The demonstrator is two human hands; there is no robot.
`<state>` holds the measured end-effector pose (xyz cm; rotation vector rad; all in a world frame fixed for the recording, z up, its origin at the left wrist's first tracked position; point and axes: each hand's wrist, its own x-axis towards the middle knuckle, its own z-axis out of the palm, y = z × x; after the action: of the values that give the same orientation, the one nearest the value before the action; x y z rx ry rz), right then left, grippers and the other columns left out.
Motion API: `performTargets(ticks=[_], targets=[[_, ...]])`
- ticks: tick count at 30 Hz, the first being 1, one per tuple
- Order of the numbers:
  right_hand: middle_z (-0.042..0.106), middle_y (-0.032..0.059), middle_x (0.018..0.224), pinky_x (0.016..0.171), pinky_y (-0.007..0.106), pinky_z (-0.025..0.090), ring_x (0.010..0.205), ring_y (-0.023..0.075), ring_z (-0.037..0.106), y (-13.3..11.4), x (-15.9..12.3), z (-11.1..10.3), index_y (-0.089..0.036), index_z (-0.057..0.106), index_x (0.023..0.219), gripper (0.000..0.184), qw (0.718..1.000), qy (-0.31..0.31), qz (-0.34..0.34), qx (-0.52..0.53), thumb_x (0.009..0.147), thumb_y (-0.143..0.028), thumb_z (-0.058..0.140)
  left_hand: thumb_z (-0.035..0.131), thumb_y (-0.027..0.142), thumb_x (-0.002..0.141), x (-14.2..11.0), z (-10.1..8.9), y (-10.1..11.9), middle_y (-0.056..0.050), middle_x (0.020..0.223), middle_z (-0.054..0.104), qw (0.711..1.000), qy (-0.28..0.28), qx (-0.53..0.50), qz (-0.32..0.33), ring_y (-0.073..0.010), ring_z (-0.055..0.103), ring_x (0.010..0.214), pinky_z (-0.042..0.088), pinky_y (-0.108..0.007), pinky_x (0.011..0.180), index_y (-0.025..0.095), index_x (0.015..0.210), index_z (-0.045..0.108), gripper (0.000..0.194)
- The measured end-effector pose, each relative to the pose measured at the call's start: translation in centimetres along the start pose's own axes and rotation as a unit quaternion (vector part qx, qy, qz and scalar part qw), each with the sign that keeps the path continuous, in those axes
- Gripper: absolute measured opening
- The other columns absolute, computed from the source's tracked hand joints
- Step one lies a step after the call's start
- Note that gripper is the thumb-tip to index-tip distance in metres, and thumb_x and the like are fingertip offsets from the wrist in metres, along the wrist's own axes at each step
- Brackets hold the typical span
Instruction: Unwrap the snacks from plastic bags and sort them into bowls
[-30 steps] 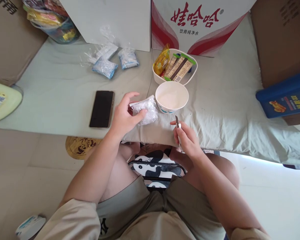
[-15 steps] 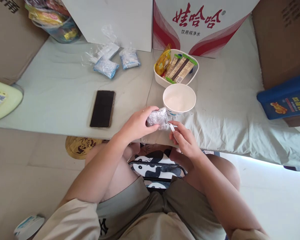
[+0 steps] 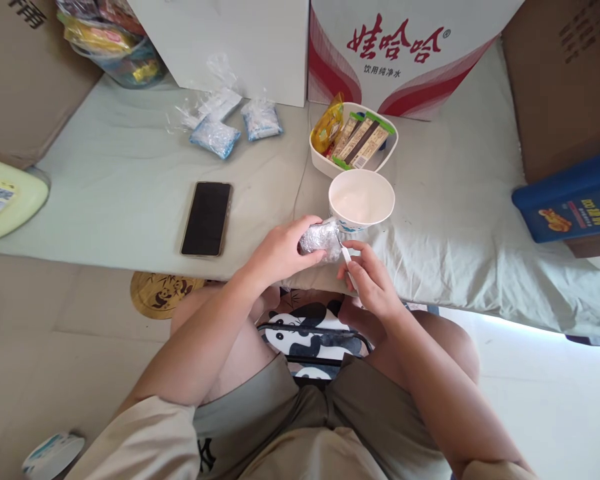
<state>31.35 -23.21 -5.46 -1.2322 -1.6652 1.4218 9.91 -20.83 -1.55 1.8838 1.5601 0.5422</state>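
My left hand [image 3: 280,250] is closed around a small clear plastic packet [image 3: 321,238] of white stuff, held just above the table's front edge. My right hand [image 3: 367,280] grips a small knife [image 3: 346,259], and its tip touches the right end of the packet. A white paper bowl [image 3: 361,199] stands right behind both hands, its inside pale and nearly bare.
A black phone [image 3: 207,218] lies left of my hands. Behind the bowl sits a white dish [image 3: 318,157] of wrapped snacks. More clear packets [image 3: 216,137] lie at the back left. Cartons stand along the back and a blue box [image 3: 570,200] at the right.
My left hand picked the packet up off the cloth and closed round it, shifting right. My right hand brought the knife up until its tip met the packet.
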Motion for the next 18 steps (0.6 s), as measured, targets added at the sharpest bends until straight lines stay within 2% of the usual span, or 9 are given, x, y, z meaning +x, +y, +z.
performTargets(ticks=[10, 18], targets=[[0.063, -0.0023, 0.075, 0.058, 0.028, 0.046, 0.057, 0.0129, 0.053, -0.14, -0.05, 0.04, -0.024, 0.048, 0.126, 0.031, 1.000, -0.007, 0.007, 0.004, 0.098, -0.035, 0.040, 0.067, 0.043, 0.079, 0.12, 0.25, -0.13, -0.003, 0.100, 0.072, 1.000, 0.022, -0.009, -0.009, -0.0197, 0.066, 0.084, 0.048, -0.029, 0.072, 0.023, 0.129, 0.057, 0.055], [0.063, -0.0028, 0.075, 0.059, 0.028, 0.046, 0.057, 0.0124, 0.053, -0.34, -0.01, -0.03, -0.024, 0.048, 0.126, 0.030, 1.000, -0.011, 0.005, -0.009, 0.098, -0.033, 0.040, 0.067, 0.044, 0.080, 0.12, 0.16, -0.05, -0.003, 0.101, 0.072, 1.000, 0.015, -0.003, -0.014, -0.0199, 0.066, 0.084, 0.048, -0.029, 0.073, 0.023, 0.130, 0.057, 0.055]])
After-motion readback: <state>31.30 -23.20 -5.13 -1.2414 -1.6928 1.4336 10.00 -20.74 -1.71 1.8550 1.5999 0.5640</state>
